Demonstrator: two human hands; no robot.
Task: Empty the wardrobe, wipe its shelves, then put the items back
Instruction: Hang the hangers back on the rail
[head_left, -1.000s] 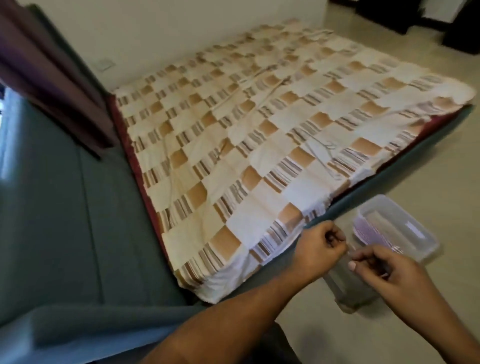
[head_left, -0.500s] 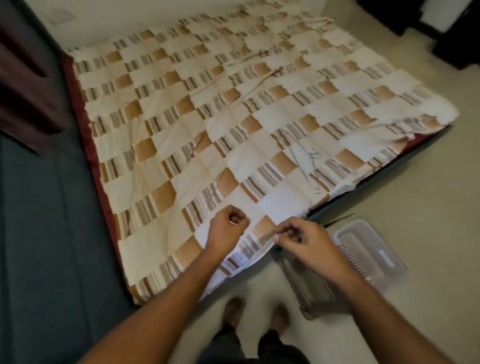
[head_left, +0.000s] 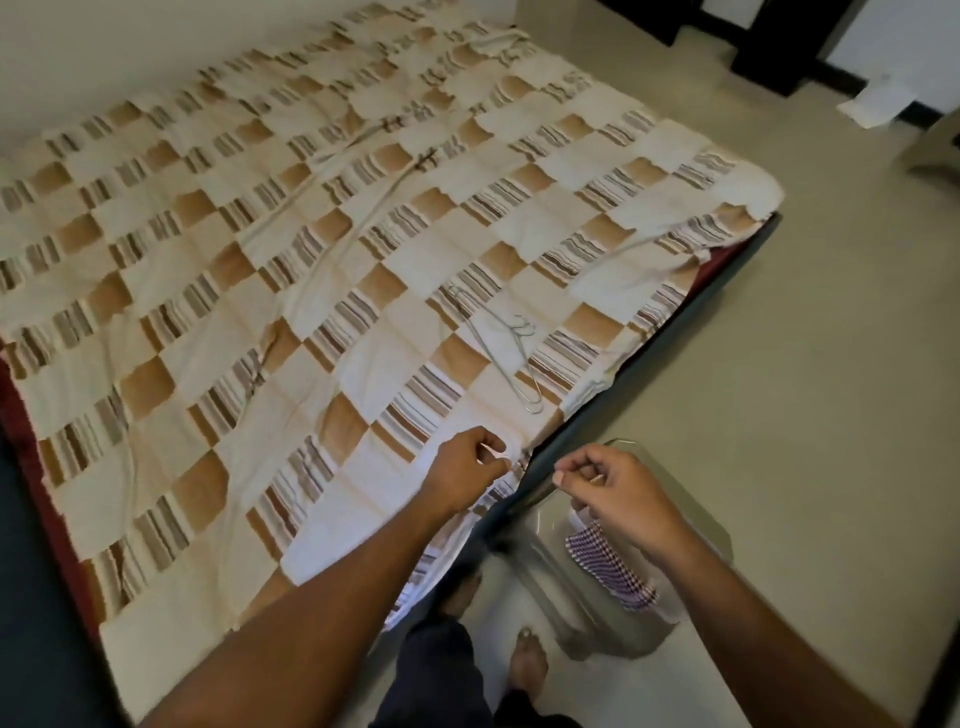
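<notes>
My left hand (head_left: 467, 462) hovers over the near edge of the bed and pinches a small pale thing between thumb and fingers. To its right, my right hand (head_left: 613, 488) hangs above a clear plastic container (head_left: 587, 618) on the floor and pinches a thin small piece; what it is I cannot make out. A purple-and-white checked cloth (head_left: 608, 569) lies inside the container. Wire hangers (head_left: 501, 348) lie on the bed's brown-and-cream checked sheet (head_left: 260, 312), just beyond my left hand.
The bed sits low on a dark frame (head_left: 670, 338) that fills the left and centre. Beige floor (head_left: 805, 415) stretches to the right. Dark furniture (head_left: 769, 57) and a white paper (head_left: 878, 106) stand at the far right. My bare feet (head_left: 524, 660) are beside the container.
The view has swung right and down, so more floor shows. My hands have drawn slightly apart, the left over the sheet's edge and the right over the container.
</notes>
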